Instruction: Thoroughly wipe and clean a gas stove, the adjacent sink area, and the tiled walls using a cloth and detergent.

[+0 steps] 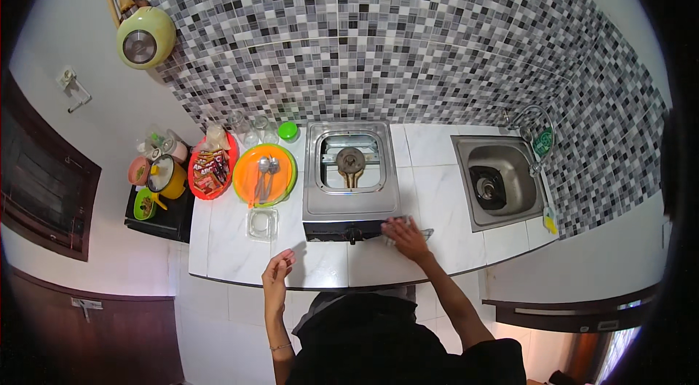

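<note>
A silver single-burner gas stove (pixel 351 204) stands on the white tiled counter, its round burner (pixel 351 160) showing bare inside the square top opening. At the right end of its black front panel (pixel 328 231), my right hand (pixel 408 238) presses a greyish cloth (pixel 428 233), which is mostly hidden under the palm and fingers. My left hand (pixel 278 272) hovers by the counter's front edge, left of the stove. Its fingers are loosely bent and apart, with nothing seen in them. A clear square container (pixel 262 225) sits just beyond that hand.
Left of the stove are an orange plate (pixel 247 174) bearing spoons, a red basket (pixel 231 167) of packets, glass jars (pixel 262 129) and a green lid (pixel 288 131). At right, a steel sink (pixel 513 199) holds a black stove part (pixel 486 187) below a curved faucet (pixel 542 119).
</note>
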Demonstrator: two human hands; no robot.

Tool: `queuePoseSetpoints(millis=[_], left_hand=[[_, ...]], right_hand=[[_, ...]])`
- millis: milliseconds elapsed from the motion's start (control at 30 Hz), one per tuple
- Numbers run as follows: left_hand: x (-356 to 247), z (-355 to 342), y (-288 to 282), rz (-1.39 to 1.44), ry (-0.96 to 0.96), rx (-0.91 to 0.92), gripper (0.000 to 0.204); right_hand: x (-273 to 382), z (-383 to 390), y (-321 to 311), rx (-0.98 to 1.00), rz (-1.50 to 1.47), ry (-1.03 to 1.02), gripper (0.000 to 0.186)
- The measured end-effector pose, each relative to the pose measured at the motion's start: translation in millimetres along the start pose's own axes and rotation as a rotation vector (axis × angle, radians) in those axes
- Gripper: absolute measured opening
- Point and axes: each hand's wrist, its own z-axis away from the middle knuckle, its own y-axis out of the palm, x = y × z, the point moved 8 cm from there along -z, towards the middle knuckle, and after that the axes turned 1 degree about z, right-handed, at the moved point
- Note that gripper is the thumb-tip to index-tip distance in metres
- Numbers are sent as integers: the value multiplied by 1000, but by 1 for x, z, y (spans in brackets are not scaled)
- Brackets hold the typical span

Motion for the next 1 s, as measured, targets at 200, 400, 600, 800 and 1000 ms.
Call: queuePoseSetpoints(millis=[200,400,600,800,1000], left_hand=[[14,12,-19,-11,-29,-47,36],[9,7,-12,-27,-31,-3,37],[-13,5,9,-3,18,50,38],[-9,15,1,39,6,28,34],[14,23,-28,-4,-22,-39,36]], right_hand=[[-93,-8,-38,-391,-712,855,50],[-8,-132,-6,1,-947,677,57],[75,-206,33,112,-742,337,32],[4,-153,48,-22,-635,547,37],[-89,-53,13,-118,-428,751,35]])
